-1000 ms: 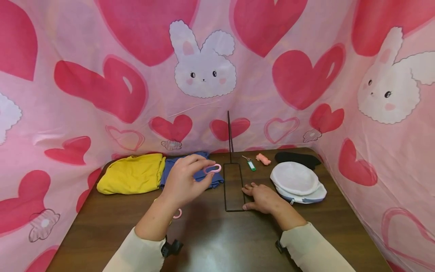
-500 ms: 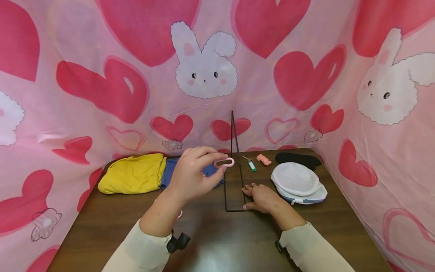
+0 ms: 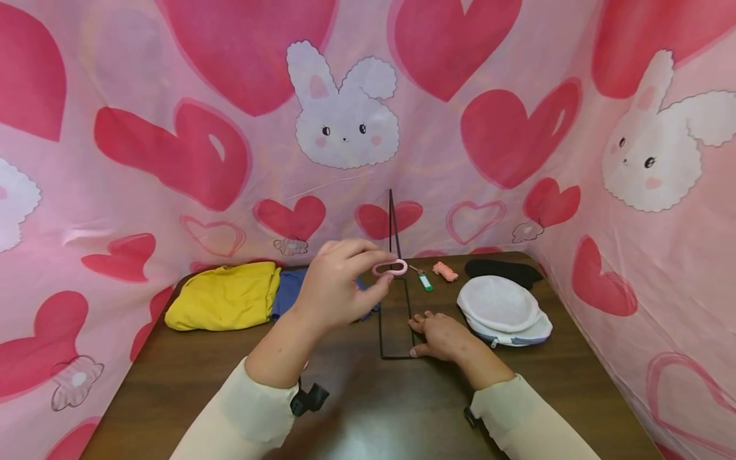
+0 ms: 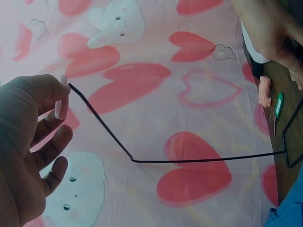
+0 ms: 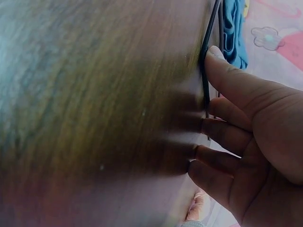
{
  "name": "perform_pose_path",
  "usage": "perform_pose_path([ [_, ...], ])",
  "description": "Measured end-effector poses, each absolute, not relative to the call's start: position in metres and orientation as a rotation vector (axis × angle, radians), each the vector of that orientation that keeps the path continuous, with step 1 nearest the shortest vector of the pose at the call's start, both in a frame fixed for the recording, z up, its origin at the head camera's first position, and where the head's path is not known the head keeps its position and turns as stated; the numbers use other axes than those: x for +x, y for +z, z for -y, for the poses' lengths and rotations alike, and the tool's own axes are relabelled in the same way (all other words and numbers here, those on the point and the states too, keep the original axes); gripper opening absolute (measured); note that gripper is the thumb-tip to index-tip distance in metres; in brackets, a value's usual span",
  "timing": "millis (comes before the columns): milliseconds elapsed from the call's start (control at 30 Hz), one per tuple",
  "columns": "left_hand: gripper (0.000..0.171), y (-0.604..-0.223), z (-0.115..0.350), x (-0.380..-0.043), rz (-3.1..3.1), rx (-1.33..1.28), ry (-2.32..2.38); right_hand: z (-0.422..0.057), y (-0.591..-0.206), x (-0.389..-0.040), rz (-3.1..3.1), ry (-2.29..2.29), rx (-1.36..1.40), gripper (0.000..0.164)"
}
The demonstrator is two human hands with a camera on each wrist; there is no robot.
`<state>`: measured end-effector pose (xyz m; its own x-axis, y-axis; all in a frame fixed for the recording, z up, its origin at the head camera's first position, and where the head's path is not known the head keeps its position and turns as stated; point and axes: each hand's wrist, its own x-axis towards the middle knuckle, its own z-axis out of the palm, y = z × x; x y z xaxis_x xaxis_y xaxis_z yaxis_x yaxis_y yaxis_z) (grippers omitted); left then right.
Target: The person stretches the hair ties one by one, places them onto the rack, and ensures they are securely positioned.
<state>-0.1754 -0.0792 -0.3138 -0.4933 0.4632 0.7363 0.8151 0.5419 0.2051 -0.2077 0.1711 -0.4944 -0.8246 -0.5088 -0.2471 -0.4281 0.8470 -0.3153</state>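
With the left hand [image 3: 339,287] pinching the pink ring [image 3: 404,268] near the raised tip [image 4: 72,86] of the wire stand [image 4: 189,161], a misjudged nudge could skew the stand on the surface [image 3: 368,409] if the right hand [image 3: 443,335], fingers relaxed against its base [image 3: 397,358], steadies it too lightly.

No text readable; label [image 3: 424,280] on green key tag [image 3: 428,288] too small to tell.

passage: near tabletop [image 3: 379,409] | obstacle: upright black wire stand [image 3: 391,211] — centre back | obstacle: white pouch [image 3: 499,303] — right
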Motion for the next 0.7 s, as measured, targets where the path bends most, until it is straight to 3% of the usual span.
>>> perform_pose_path([
  [700, 0.019, -0.318, 0.073, -0.192, 2.139, -1.013, -0.66, -0.172, -0.499, -0.206, -2.709, -0.373, -0.7, 0.071],
])
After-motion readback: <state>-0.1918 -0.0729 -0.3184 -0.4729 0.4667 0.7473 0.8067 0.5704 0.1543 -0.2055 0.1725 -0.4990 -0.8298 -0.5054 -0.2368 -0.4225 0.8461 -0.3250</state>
